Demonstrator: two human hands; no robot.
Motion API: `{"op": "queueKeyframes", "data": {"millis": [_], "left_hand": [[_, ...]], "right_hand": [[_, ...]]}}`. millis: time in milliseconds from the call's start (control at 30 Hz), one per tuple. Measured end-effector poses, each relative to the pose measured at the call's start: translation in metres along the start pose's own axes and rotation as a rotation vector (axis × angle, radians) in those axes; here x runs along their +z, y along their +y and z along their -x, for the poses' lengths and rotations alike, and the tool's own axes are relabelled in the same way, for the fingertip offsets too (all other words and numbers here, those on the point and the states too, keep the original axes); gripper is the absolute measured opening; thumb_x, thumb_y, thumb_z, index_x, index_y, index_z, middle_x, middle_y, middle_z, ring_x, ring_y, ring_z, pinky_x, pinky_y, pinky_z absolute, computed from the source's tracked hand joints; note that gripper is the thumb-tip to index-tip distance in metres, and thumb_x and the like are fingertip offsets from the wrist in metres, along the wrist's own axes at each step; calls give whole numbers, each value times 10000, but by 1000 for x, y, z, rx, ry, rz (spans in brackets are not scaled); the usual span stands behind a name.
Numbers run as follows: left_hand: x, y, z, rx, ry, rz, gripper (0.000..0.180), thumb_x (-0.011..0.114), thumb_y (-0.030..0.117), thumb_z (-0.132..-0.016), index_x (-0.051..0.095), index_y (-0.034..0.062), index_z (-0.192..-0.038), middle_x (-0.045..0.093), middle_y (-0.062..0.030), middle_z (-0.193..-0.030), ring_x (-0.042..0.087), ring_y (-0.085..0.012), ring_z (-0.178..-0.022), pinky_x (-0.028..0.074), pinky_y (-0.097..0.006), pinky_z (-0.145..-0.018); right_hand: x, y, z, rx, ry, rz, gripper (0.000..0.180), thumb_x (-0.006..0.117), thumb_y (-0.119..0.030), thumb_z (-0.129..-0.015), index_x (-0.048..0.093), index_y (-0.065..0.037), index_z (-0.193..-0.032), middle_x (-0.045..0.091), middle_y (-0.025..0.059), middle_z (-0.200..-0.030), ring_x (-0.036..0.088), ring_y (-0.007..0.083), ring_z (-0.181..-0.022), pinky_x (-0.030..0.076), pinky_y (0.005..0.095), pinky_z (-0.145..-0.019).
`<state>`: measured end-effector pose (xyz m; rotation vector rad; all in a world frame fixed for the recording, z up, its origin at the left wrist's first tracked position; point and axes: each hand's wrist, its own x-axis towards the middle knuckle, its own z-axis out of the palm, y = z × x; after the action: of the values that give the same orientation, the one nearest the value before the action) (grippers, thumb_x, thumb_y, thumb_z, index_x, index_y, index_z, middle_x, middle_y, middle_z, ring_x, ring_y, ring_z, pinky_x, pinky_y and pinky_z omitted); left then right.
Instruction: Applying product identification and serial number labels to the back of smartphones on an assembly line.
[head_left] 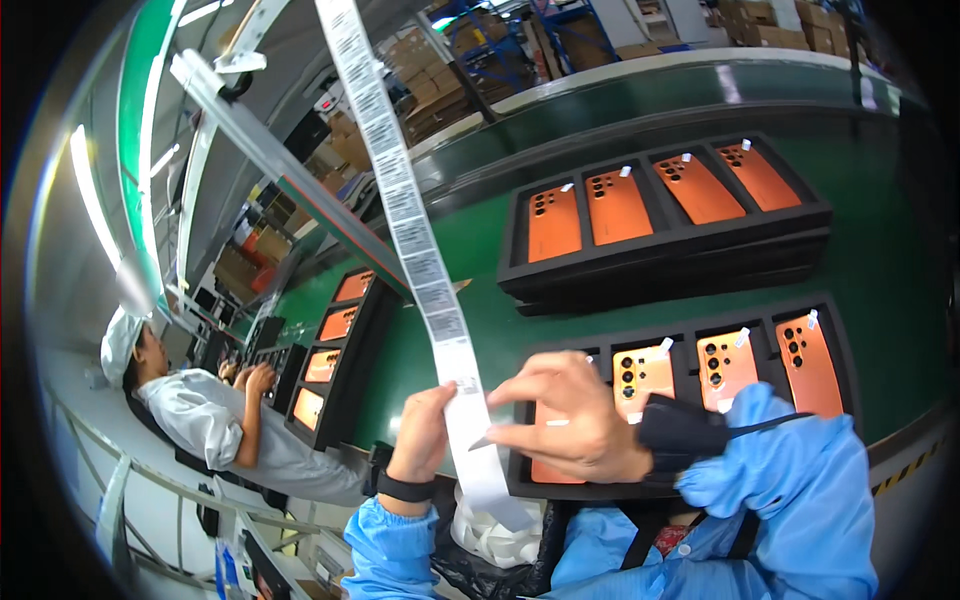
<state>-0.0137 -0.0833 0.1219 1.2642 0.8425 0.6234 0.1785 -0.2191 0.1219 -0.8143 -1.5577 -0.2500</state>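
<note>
A long strip of printed white labels (405, 210) hangs from above and runs down between my hands, its lower end blank and curling. My left hand (424, 432) is closed on the strip's left edge, thumb on its face. At the opposite edge is my right hand (575, 425), thumb and forefinger apart, their tips close to a small lifted corner. Whether they touch it is hard to tell. Below the right hand lies a black foam tray (848, 375) of orange phones, camera side up, one phone (728, 362) bearing a small white tab. My right hand and forearm partly cover this tray.
Farther back on the green bench (400, 360) stands a stack of black trays (670, 270) with orange phones. Another phone tray (335, 400) sits left, near a seated co-worker (215, 415). Crumpled white backing strip (495, 535) fills a black-lined bin below my hands. A metal post (290, 190) slants overhead.
</note>
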Motion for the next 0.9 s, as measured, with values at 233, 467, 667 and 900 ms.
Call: {"op": "queueKeyframes", "data": {"millis": [233, 467, 667, 900], "left_hand": [[29, 15, -12, 838, 361, -922, 609, 687, 118, -823, 421, 9, -1360, 473, -170, -1349, 456, -304, -1247, 362, -382, -1026], [237, -2, -28, 953, -514, -1018, 387, 676, 124, -804, 600, 56, -1177, 504, -180, -1260, 465, -360, -1191, 364, -431, -1000], [354, -63, -48, 1049, -718, -953, 290, 597, 114, -813, 630, 24, -1086, 529, -201, -1144, 484, -351, -1119, 348, -492, -971], [401, -107, -61, 1211, -734, -1255, 216, 558, 151, -823, 668, 44, -974, 528, -128, -944, 515, -278, -1001, 345, -522, -996]], "right_hand": [[-165, 4, 17, 92, -60, 445, 318, 741, -14, -627, 711, -81, -937, 600, 26, -806, 510, 228, -794, 421, 350, -696], [-263, -17, 78, 330, 94, 783, 295, 694, 72, -683, 650, 25, -971, 582, 102, -795, 527, 267, -793, 429, 354, -697], [-296, -12, 99, 370, 81, 873, 167, 680, 72, -714, 609, 27, -858, 587, 112, -809, 532, 276, -801, 432, 352, -708], [-316, 2, 122, 442, 136, 831, 137, 666, 77, -728, 612, 23, -842, 607, 109, -804, 540, 265, -797, 442, 339, -702]]}}
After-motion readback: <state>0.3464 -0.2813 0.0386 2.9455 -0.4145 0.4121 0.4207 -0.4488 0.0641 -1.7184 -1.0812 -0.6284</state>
